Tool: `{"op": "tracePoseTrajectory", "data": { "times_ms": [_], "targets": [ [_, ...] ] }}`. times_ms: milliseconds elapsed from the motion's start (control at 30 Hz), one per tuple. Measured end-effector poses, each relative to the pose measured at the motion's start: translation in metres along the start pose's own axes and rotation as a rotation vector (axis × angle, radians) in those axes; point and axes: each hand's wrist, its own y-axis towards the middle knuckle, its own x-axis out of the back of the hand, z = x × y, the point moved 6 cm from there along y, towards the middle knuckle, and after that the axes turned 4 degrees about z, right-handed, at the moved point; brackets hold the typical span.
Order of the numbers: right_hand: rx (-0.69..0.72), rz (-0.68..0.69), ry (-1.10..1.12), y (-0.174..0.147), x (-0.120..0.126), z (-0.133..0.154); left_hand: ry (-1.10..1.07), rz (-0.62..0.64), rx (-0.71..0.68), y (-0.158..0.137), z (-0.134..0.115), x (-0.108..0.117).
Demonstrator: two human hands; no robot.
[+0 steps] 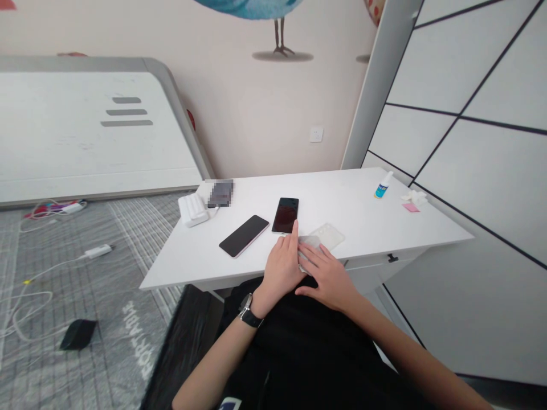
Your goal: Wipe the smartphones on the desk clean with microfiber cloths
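My left hand [282,263], wearing a wristwatch [248,310], is at the table's front edge. Its index finger points forward, its tip by the lower right corner of a dark-screened smartphone [286,214]; the other fingers are curled against a thin clear plastic sheet [310,241], the thumb hidden. Close beside it, my right hand [329,278] has its fingers apart, the fingertips resting over the sheet near my left hand. Just beyond lies a clear phone case [330,234], flat and partly overlapped by the sheet. A second smartphone [244,236] lies left of my hands, screen up.
The white table [342,199] carries a white power bank [193,209] and a blurred-out dark item [221,193] at left. At right stand a small blue-labelled bottle [383,185], a crumpled white tissue [415,197] and a pink slip [411,208]. Cables [51,276] trail over the floor.
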Motion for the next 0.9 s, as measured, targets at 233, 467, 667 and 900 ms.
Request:
{"op": "tracePoseTrajectory", "data": {
  "times_ms": [233, 467, 667, 900],
  "targets": [
    [-0.045, 0.049, 0.008, 0.003, 0.012, -0.015, 0.047, 0.025, 0.005, 0.002, -0.001, -0.002],
    [-0.169, -0.008, -0.142, -0.013, 0.012, -0.048, -0.026, -0.006, 0.002, 0.000, -0.002, 0.000],
    [-0.309, -0.095, -0.231, -0.009, 0.017, -0.058, -0.012, -0.018, 0.002, 0.001, -0.004, 0.001],
    [0.014, 0.022, -0.113, -0.003, 0.001, -0.026, 0.018, 0.003, 0.003, -0.001, -0.003, 0.002]
  ]
}}
